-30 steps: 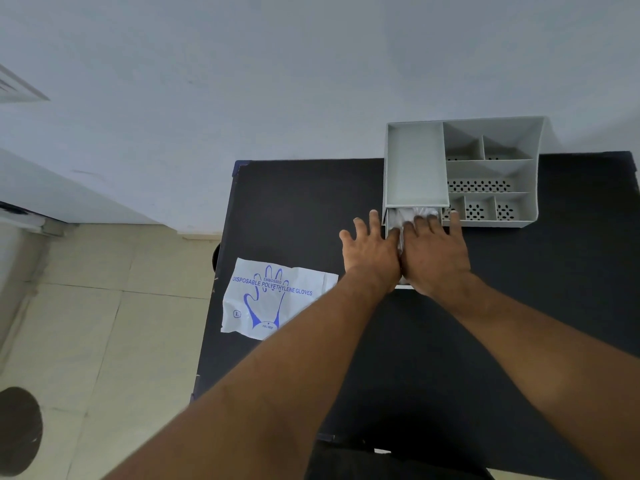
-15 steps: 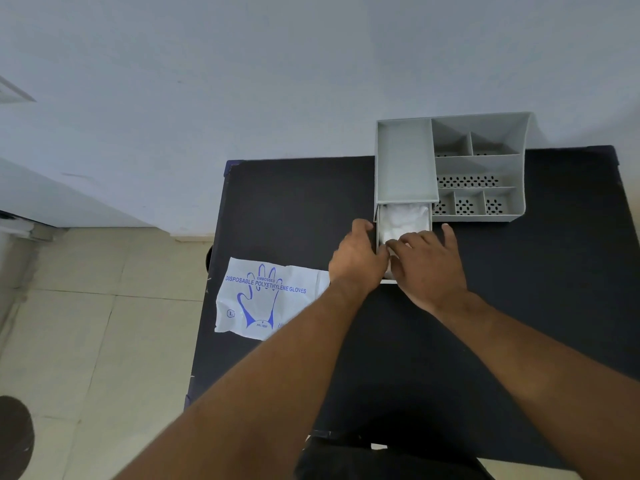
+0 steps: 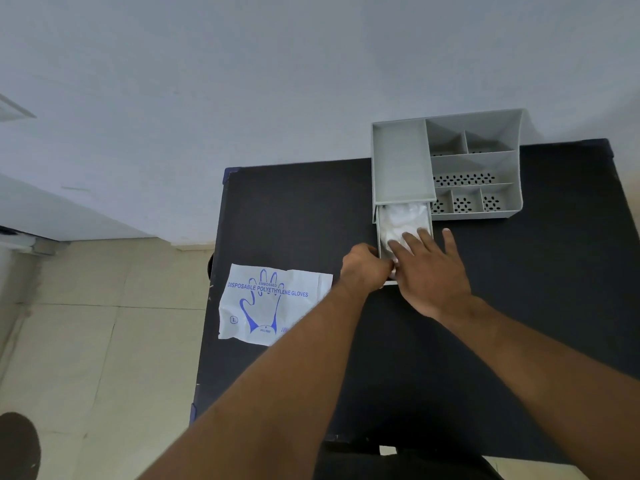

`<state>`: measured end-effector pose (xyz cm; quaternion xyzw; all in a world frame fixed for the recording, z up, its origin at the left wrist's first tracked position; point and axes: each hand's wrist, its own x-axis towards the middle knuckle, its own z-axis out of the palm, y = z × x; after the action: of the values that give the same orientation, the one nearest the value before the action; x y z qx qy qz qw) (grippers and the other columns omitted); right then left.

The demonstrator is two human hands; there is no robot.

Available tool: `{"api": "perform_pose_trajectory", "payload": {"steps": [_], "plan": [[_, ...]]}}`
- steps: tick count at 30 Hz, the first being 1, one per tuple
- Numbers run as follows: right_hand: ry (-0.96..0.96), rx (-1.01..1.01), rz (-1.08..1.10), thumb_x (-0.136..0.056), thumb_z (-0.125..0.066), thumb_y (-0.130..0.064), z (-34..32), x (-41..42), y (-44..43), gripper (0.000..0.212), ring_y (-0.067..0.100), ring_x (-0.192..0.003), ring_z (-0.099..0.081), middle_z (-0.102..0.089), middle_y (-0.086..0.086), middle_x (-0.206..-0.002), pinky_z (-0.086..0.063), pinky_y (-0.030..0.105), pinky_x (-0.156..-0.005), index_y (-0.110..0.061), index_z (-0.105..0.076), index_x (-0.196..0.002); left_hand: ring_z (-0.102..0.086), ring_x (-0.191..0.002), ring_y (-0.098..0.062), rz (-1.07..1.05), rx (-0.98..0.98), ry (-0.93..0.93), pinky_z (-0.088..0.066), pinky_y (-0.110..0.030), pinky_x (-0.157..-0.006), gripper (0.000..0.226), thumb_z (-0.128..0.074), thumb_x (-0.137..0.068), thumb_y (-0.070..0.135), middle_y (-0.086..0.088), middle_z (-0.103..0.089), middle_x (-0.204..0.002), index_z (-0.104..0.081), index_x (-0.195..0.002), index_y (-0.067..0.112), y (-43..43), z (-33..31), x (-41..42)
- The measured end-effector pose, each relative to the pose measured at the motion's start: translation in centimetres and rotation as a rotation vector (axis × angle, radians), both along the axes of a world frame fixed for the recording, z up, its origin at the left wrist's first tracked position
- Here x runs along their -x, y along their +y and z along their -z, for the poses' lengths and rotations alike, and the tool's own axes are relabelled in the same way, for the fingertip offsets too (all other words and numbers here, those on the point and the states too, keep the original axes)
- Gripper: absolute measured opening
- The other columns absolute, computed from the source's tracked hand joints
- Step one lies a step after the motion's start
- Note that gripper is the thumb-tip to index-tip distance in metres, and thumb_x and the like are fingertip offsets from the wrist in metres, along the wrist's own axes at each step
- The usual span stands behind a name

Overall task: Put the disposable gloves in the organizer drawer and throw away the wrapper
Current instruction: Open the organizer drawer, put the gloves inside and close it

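Item: drawer (image 3: 379,233) of the grey organizer (image 3: 401,161), pulled out toward me; its near end and front panel are hidden under my two hands, so I cannot make out how far it stands open.

Contents: disposable gloves (image 3: 403,218), a crumpled white translucent mass inside the drawer — single gloves cannot be told apart, and the near part of the pile is covered by my fingers.

My right hand (image 3: 431,271): palm down, fingers spread wide, the first three lying flat on the gloves, the little finger out over the drawer's right edge above the black table (image 3: 294,209); it grips nothing that I can see.

My left hand (image 3: 363,270): curled narrow at the drawer's near left corner, fingers tucked out of sight; whether they grip the drawer wall I cannot tell.

Wrapper (image 3: 273,303): flat on the table left of my left hand, well apart from the drawer, printed in blue with a glove outline and "DISPOSABLE POLYETHYLENE GLOVES"; its lower right corner is cut off by my left forearm, its left edge at the table's edge.

Organizer, remainder: open compartments to the right of the drawer housing — some with perforated floors — set against the wall (image 3: 242,81)
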<state>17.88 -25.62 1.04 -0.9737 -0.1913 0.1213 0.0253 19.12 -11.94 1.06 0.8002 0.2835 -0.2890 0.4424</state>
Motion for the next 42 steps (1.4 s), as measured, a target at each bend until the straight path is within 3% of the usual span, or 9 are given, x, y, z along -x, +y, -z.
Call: {"api": "perform_pose_trajectory", "payload": {"steps": [6, 10, 14, 16, 19, 23, 29, 37, 42], "plan": [[-0.089, -0.103, 0.027, -0.092, -0.051, -0.032, 0.0, 1.1, -0.6, 0.034, 0.022, -0.112, -0.065, -0.07, 0.002, -0.119, -0.015, 0.056, -0.119, -0.019, -0.067, -0.118, -0.068, -0.096, -0.024, -0.021, -0.038, 0.009, -0.06, -0.035, -0.082, 0.048, -0.072, -0.081, 0.026, -0.007, -0.064, -0.117, -0.058, -0.126, 0.016, -0.3, -0.3, -0.7], [-0.021, -0.049, 0.033, -0.095, -0.027, -0.045, -0.1, 1.7, 0.0, 0.054, 0.025, -0.128, -0.055, -0.067, 0.001, -0.129, -0.011, 0.059, -0.119, -0.019, -0.063, -0.126, -0.073, -0.091, -0.023, -0.03, 0.056, 0.071, -0.05, -0.027, -0.062, 0.036, -0.065, -0.084, 0.03, -0.005, -0.072, -0.102, -0.061, -0.117, 0.017, -0.2, -1.1, -0.9], [0.104, -0.022, 0.007, -0.091, -0.001, -0.048, -0.4, 1.5, -0.1, 0.076, 0.025, -0.149, -0.03, -0.046, 0.001, -0.155, -0.005, 0.06, -0.12, -0.018, -0.037, -0.152, -0.073, -0.081, -0.018, -0.019, 0.194, 0.166, -0.051, -0.034, -0.069, 0.042, -0.062, -0.089, 0.021, -0.001, -0.074, -0.091, -0.053, -0.13, 0.015, 0.0, -1.3, -0.6], [0.145, -0.042, -0.008, -0.097, -0.009, -0.045, -0.4, 1.3, -0.3, 0.068, 0.025, -0.153, -0.021, -0.041, 0.0, -0.158, -0.003, 0.059, -0.121, -0.017, -0.019, -0.158, -0.074, -0.085, -0.018, 0.01, 0.224, 0.175, -0.054, -0.036, -0.071, 0.054, -0.062, -0.089, 0.015, -0.003, -0.074, -0.096, -0.045, -0.14, 0.014, 0.1, -0.9, -0.4], [0.199, -0.086, -0.028, -0.102, -0.022, -0.043, -0.6, 0.9, -0.4, 0.066, 0.023, -0.154, -0.015, -0.044, -0.001, -0.156, -0.001, 0.056, -0.123, -0.016, -0.006, -0.16, -0.073, -0.084, -0.02, 0.004, 0.129, 0.11, -0.058, -0.037, -0.071, 0.039, -0.065, -0.088, 0.019, -0.007, -0.074, -0.097, -0.055, -0.125, 0.013, 0.1, -0.5, -0.4], [0.16, -0.091, -0.041, -0.099, -0.029, -0.051, -0.9, 0.6, -0.4, 0.069, 0.022, -0.151, -0.025, -0.05, 0.001, -0.152, -0.002, 0.054, -0.123, -0.016, -0.019, -0.158, -0.07, -0.074, -0.02, -0.074, 0.008, 0.071, -0.049, -0.024, -0.047, 0.037, -0.064, -0.083, 0.015, -0.011, -0.073, -0.101, -0.062, -0.12, 0.01, -0.5, 0.4, -0.5], [0.011, -0.035, 0.062, -0.095, -0.03, -0.054, -0.7, 1.2, -0.2, 0.064, 0.027, -0.14, -0.044, -0.062, 0.005, -0.137, -0.005, 0.056, -0.12, -0.016, -0.05, -0.142, -0.07, -0.088, -0.028, -0.1, -0.079, 0.033, -0.06, -0.033, -0.068, 0.033, -0.066, -0.079, 0.008, -0.012, -0.07, -0.105, -0.066, -0.112, 0.011, -1.0, 0.5, -1.4], [0.094, 0.003, 0.008, -0.094, -0.035, -0.06, -0.9, 0.3, -0.5, 0.077, 0.027, -0.145, -0.038, -0.049, 0.007, -0.15, 0.001, 0.056, -0.121, -0.014, -0.027, -0.155, -0.07, -0.09, -0.024, -0.15, 0.043, -0.006, -0.053, -0.027, -0.063, 0.031, -0.067, -0.086, 0.035, -0.006, -0.071, -0.104, -0.068, -0.11, 0.016, -1.1, 0.2, -1.1], [0.078, -0.007, 0.005, -0.095, -0.046, -0.049, -1.3, -0.3, -0.6, 0.073, 0.024, -0.143, -0.042, -0.054, 0.004, -0.146, -0.001, 0.057, -0.121, -0.017, -0.022, -0.156, -0.074, -0.07, -0.019, -0.2, 0.077, -0.002, -0.044, -0.019, -0.046, 0.031, -0.066, -0.088, 0.045, -0.005, -0.075, -0.088, -0.07, -0.094, 0.015, -1.0, -0.6, -1.4]]}}
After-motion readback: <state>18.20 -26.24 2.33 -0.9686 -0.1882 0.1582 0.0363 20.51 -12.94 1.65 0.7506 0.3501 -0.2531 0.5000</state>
